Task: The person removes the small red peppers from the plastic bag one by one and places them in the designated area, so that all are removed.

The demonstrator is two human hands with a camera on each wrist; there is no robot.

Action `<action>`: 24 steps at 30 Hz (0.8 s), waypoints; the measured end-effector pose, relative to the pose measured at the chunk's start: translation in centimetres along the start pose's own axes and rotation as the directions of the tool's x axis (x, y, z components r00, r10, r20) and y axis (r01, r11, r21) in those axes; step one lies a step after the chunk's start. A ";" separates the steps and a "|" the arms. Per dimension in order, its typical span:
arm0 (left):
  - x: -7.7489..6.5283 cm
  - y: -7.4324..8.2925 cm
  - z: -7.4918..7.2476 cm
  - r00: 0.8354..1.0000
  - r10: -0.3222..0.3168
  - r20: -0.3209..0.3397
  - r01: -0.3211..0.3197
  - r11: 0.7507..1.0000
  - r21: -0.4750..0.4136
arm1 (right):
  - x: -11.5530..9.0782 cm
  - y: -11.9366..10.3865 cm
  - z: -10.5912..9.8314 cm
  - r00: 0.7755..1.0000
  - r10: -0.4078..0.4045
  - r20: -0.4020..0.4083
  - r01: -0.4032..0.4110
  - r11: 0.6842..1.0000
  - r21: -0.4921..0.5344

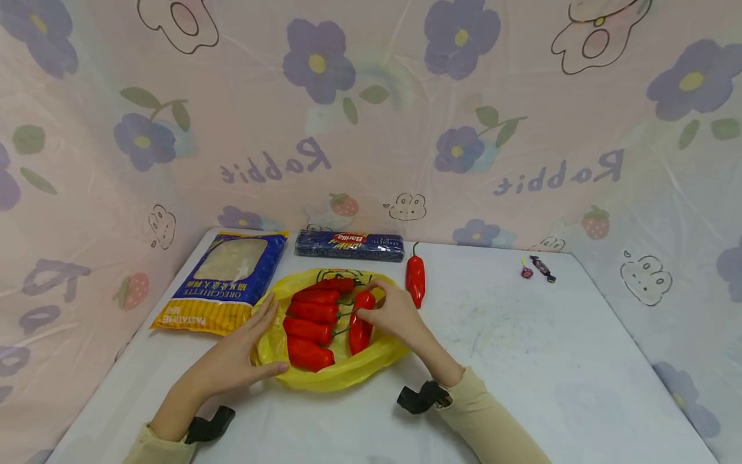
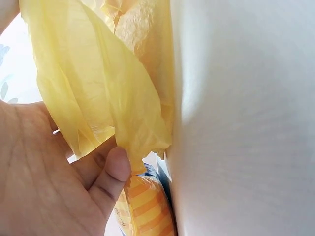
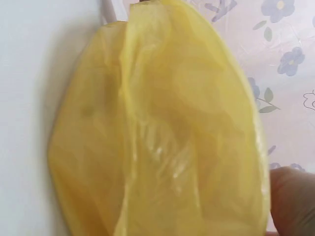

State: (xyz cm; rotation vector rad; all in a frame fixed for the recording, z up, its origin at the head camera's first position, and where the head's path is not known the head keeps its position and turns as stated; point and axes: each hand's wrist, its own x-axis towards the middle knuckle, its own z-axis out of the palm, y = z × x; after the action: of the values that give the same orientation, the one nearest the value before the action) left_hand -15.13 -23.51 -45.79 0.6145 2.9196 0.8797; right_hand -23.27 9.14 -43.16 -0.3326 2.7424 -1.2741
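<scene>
A yellow plastic bag (image 1: 324, 381) lies with its mouth rolled wide, and several red chili peppers (image 1: 313, 313) are lined up inside it. My left hand (image 1: 234, 361) rests against the bag's left rim, thumb and fingers spread apart; up close, the thin yellow film (image 2: 93, 83) covers part of those fingers. At the right side inside the bag, my right hand (image 1: 395, 314) pinches a red chili pepper (image 1: 361, 335) near its upper end, the thumb crossing it. In the right wrist view the bag wall (image 3: 187, 108) hides the fingertips and the pepper.
Left of the bag lies a blue and yellow orecchiette packet (image 1: 232, 283). Behind it is a dark blue spaghetti pack (image 1: 349, 246). Another red chili pepper (image 1: 415, 278) lies at right. Two small wrapped sweets, one a twist-wrapped candy (image 1: 542, 269), lie far right on the white table (image 1: 522, 374).
</scene>
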 end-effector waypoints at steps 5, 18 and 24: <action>0.0 -0.1 0.0 1.000 -0.009 0.001 0.009 1.000 0.004 | -0.1 -0.5 -1.0 1.000 0.002 0.016 -0.002 1.000 -0.023; 0.0 -0.2 0.0 1.000 -0.021 0.005 0.021 1.000 0.000 | -0.2 -1.2 -3.0 0.997 0.061 0.054 -0.060 0.998 -0.013; 0.0 -0.1 0.0 1.000 -0.012 0.001 0.012 1.000 -0.005 | -0.8 -1.8 -3.3 0.995 0.053 0.087 -0.056 0.998 0.034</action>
State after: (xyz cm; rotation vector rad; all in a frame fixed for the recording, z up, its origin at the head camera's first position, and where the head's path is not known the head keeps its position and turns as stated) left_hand -15.13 -23.58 -45.83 0.5957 2.9164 0.8842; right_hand -22.84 10.63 -39.70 -0.2997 2.6352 -1.2634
